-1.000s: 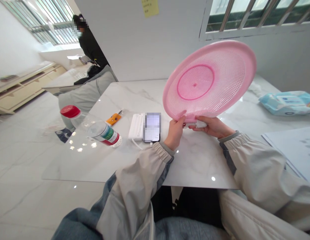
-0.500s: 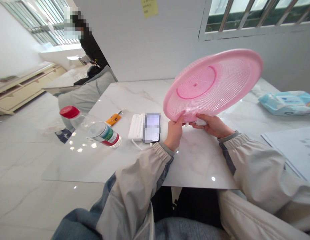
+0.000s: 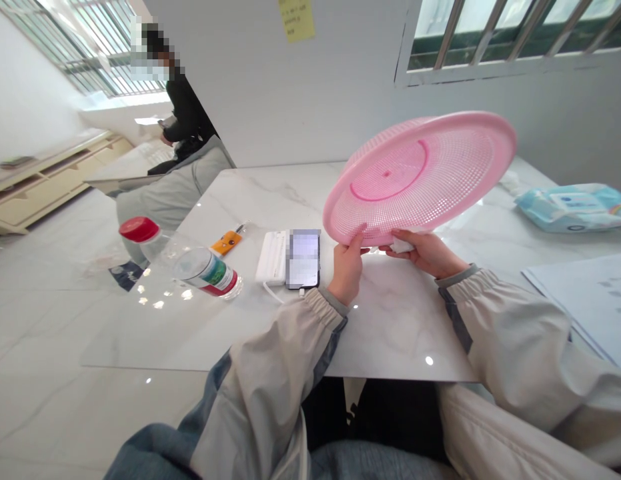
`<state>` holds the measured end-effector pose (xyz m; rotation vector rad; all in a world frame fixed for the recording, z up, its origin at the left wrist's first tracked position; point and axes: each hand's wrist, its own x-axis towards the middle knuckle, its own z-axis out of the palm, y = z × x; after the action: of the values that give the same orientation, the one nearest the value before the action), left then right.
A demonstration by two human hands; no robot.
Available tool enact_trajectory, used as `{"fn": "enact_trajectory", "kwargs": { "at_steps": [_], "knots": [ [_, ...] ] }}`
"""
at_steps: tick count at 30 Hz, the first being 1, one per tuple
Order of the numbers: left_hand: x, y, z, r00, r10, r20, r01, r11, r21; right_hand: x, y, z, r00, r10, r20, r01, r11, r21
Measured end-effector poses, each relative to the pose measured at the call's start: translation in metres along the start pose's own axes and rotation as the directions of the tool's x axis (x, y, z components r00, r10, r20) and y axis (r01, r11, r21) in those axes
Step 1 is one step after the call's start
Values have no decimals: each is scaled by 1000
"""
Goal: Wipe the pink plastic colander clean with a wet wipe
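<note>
Over one table [image 3: 390, 320], two hands [image 3: 347, 272] [image 3: 434, 255] grip one basket [image 3: 455, 170], the right also one white wad [image 3: 403, 246].

Behind the marbled table [image 3: 395, 327] rose a plain pale wall [image 3: 350, 100] with a barred window [image 3: 500, 30] at upper right, while leftward a grey seat [image 3: 163, 207], a cream cabinet [image 3: 45, 187] and another bright, barred window [image 3: 65, 47] edged the glossy, veined floor [image 3: 35, 300].

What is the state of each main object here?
Pink basket: tilted, held by left hand and right hand
White wad: held in right hand
Bottle: red cap on
Phone: screen lit, cable plugged in
White box: lying flat
Orange item: lying flat
Wipes pack: lying flat
Papers: lying flat
</note>
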<state>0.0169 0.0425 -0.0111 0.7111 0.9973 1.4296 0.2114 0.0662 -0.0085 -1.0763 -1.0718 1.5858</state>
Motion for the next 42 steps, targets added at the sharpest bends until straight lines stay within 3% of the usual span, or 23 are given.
{"fn": "enact_trajectory", "kwargs": {
  "at_steps": [6,15,20,25,30,36,42],
  "knots": [
    [-1,1,-1,999,25,38,-24,999,-31,3,1,-3,1000,-16,-23,16,1000,3],
    [-2,3,-3,998,63,26,-65,995,79,-2,-2,-3,985,31,171,-43,997,68],
    [3,-4,-4,997,75,33,-78,991,107,-3,-1,-1,979,53,197,-72,993,91],
    [5,-14,-2,997,13,71,-16,999,47,-4,1,3,968,96,232,-119,989,88],
    [0,-11,0,987,-25,156,32,999,-39,-7,0,7,971,103,215,-128,986,107],
    [1,-15,0,968,-28,248,33,999,-16,-3,1,6,971,110,213,-138,983,121],
    [3,-24,2,974,-53,220,48,998,28,-4,2,5,983,108,149,-124,987,100]
  ]
}}
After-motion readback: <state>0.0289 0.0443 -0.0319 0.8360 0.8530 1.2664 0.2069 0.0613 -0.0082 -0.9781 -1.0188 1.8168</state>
